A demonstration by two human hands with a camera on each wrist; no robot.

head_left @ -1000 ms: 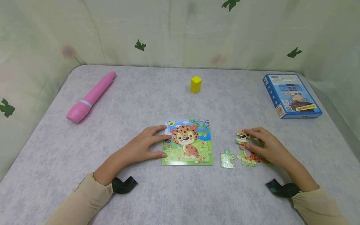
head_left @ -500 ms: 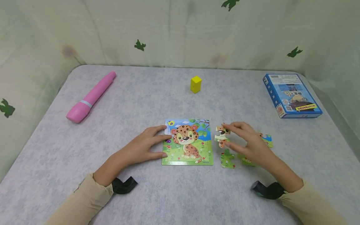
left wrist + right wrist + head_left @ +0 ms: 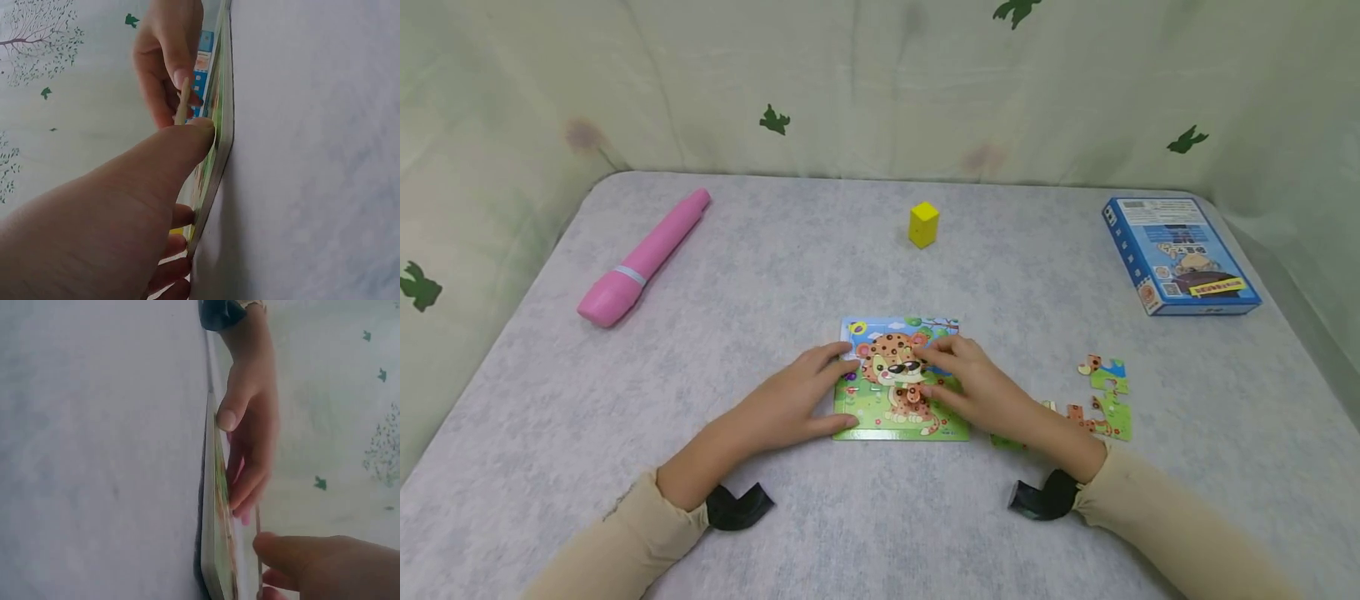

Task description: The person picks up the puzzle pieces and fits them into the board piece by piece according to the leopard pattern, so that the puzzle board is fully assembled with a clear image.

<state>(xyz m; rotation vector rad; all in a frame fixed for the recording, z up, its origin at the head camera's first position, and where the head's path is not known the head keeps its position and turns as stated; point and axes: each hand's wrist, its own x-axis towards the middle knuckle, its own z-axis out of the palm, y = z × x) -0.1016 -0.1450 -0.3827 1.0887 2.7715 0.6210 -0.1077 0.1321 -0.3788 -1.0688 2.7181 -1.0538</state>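
The square leopard puzzle board (image 3: 868, 423) lies flat on the table in the head view. My left hand (image 3: 786, 402) rests at its left edge, thumb and fingertips touching the top surface. My right hand (image 3: 988, 390) pinches a puzzle piece (image 3: 912, 392) between thumb and fingers. The piece, printed with part of the leopard's face, hangs over the middle of the board. In the left wrist view the piece (image 3: 182, 103) shows edge-on, apart from the board's surface. The right wrist view also catches it as a thin strip, next to my right thumb (image 3: 267, 547).
Several loose puzzle pieces (image 3: 1108, 417) lie right of the board, some partly hidden by the right forearm. A yellow block (image 3: 923, 225) stands behind the board. A pink microphone-shaped object (image 3: 643, 258) lies at back left, a blue box (image 3: 1182, 257) at back right.
My right hand has carried the puzzle piece leftward from the loose pieces to over the board. My left hand has stayed at the board's left edge.
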